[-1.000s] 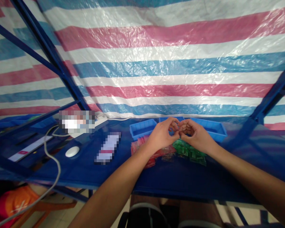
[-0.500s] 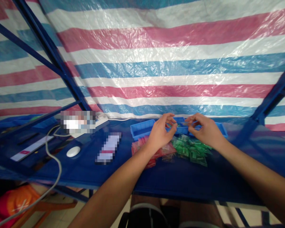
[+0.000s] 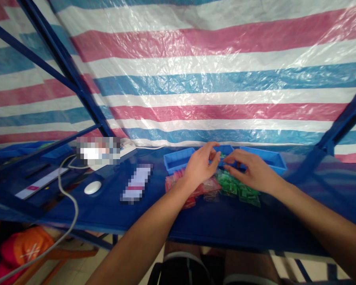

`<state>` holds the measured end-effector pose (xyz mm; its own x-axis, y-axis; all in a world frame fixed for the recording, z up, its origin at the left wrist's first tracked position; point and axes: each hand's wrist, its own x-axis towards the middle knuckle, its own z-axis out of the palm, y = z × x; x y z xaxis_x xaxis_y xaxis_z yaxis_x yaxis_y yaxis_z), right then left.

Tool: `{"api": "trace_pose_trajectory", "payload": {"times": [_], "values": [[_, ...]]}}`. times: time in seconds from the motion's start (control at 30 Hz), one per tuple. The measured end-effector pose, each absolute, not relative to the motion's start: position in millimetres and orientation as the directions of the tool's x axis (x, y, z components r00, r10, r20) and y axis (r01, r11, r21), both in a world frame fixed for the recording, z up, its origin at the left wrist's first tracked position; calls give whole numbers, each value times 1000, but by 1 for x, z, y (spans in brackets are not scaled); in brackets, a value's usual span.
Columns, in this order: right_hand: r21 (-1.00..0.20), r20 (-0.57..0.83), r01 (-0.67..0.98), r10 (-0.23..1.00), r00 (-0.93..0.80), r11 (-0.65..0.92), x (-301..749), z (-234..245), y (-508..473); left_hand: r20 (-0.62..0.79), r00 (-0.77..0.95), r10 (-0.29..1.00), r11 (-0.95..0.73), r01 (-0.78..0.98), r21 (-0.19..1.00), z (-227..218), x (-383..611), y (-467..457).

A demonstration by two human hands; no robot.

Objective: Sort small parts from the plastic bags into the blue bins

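My left hand (image 3: 199, 168) hovers over a pile of red packets (image 3: 190, 192), thumb and forefinger curled toward each other. My right hand (image 3: 253, 172) lies over a pile of green packets (image 3: 243, 192), its fingers pointing left and pinched. The fingertips of both hands nearly meet at a small green piece (image 3: 222, 155), in front of the middle blue tray (image 3: 228, 149). What each pinch holds is too small to make out clearly.
Blue trays stand at the left (image 3: 176, 158) and right (image 3: 269, 157) of the middle one, against a striped tarp (image 3: 195, 91). A white mouse (image 3: 92, 187), a white cable (image 3: 68, 198) and blurred items lie to the left. Blue frame bars (image 3: 65, 63) slant at both sides.
The hands were joined a second ago, drew apart over the trays, and have now come back together lower, above the packet piles.
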<state>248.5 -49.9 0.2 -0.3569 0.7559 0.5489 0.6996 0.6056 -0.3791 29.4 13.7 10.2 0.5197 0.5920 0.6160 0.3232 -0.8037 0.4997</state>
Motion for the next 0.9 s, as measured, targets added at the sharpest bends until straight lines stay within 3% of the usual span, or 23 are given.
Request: {"api": "trace_pose_trajectory", "payload": {"times": [0.07,0.3,0.53,0.77,0.9], "values": [[-351,511,617,696,-505,705,228,0,-64,579,560,592,-805,385,451,11,28,12],[-278,444,460,538,-717,843,199,-14,-81,531,582,616,-786,500,363,11,27,8],[-267,372,471,541,-754,841,200,-12,-81,520,594,614,-785,524,330,11,28,7],[-174,336,491,521,-785,853,197,-15,-81,516,588,623,-779,525,342,11,29,4],[-264,437,473,542,-718,840,195,-13,-85,534,572,623,-782,468,411,10,29,8]]}}
